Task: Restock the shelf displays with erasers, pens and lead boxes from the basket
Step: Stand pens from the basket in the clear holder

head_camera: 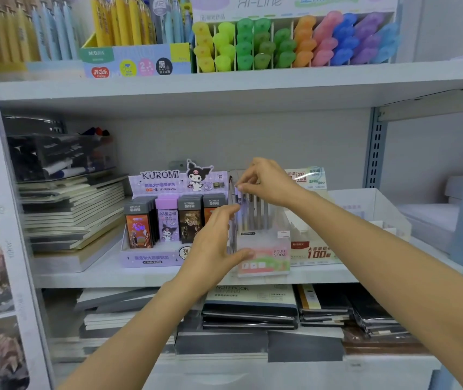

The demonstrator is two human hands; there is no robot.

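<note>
Middle shelf (140, 277): a pen (238, 202) is being set in the box (269, 257).
The left hand (213, 243) is gripping the box and the right hand (266, 181) is pinching the pen's top; keeping it upright should help it slot.

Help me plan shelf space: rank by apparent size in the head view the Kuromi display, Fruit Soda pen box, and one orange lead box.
Largest first:
Kuromi display
Fruit Soda pen box
orange lead box

You have bright, even light, with soft shade under the upper shelf (224, 88) and dimmer notebook stacks (252, 313) below. The wide lens bows the left upright (11, 192), the edges go soft, and the pen (239, 197) and clear pen box (264, 243) look blurred.
</note>
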